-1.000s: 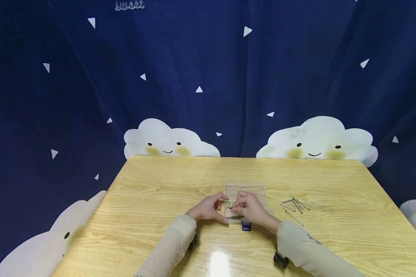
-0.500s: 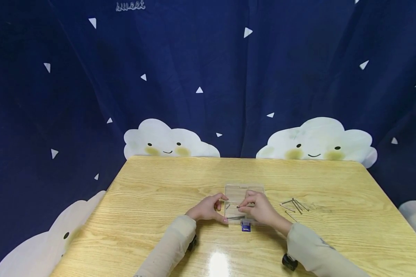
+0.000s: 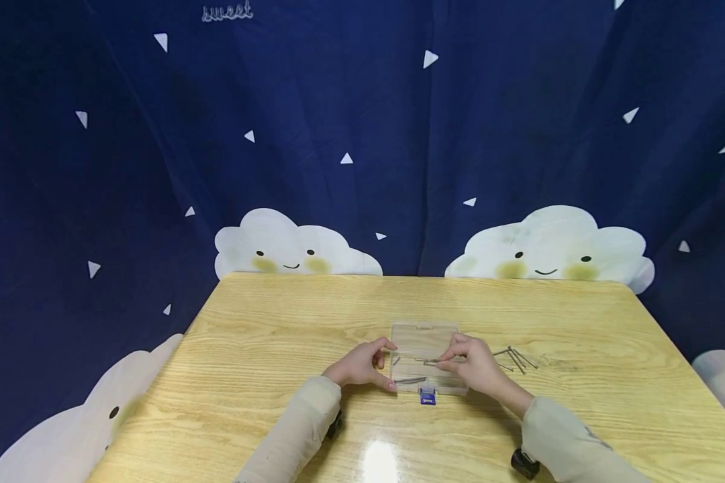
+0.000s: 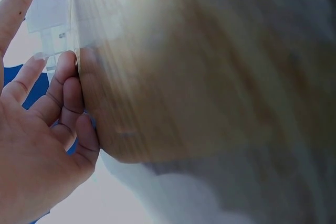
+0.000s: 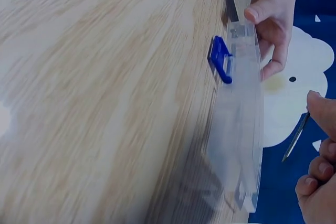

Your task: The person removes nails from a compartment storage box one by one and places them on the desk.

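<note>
Head view, box: A clear, shallow plastic box [image 3: 453, 387] is set on the pale wood-grained tabletop [image 3: 290, 322], its transparent lid [image 3: 423, 337] laid open behind and its blue plastic latch [image 3: 427, 396] hanging in front.
Head view, left hand: The box's left end is held between the spread thumb and forefinger of the left hand [image 3: 362, 363]; by uneven pressure the box could be slid or tipped.
Head view, right hand: The bunched fingertips of the right hand [image 3: 474, 363] are held at the box's right half; by a low drag the rim could be knocked.
Head view, loose nails: Slim grey metal nails [image 3: 516, 359] are scattered just beyond; by the cream sleeve [image 3: 570, 443] they could be swept aside.
Left wrist view, grip: Fingers are seen against the box's corner; how firmly it is pressed cannot be told.
Right wrist view, pinched nail: A slim dark metal nail [image 5: 295, 139] is pinched near one end; through such slight contact it could be twisted or dropped askew.
</note>
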### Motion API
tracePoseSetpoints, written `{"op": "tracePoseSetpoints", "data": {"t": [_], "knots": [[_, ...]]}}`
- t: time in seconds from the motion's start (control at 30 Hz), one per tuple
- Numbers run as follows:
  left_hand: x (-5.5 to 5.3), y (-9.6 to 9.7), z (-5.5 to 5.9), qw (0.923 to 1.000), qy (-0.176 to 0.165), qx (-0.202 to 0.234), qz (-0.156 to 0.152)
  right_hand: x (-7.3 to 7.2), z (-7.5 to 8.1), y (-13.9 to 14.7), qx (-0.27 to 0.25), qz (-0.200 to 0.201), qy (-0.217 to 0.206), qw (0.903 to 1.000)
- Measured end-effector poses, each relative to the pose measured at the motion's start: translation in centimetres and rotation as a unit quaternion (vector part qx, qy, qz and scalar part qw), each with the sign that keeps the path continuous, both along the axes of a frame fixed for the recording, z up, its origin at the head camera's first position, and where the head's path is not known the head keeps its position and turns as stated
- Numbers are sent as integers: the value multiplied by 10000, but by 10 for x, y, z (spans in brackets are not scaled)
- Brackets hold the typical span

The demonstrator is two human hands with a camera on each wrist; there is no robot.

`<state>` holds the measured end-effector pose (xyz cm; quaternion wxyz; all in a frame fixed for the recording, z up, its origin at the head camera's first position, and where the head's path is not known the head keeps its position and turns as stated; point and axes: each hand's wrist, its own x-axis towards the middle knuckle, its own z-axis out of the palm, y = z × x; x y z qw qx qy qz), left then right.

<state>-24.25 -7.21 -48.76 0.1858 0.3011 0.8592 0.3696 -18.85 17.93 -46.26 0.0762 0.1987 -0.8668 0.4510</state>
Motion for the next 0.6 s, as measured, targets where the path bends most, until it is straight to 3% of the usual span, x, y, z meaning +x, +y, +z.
{"op": "tracePoseSetpoints", "data": {"t": [0.6], "knots": [[1, -1, 2, 10000, -18, -20, 11, 6, -6, 42, 292, -613, 55, 9977]]}}
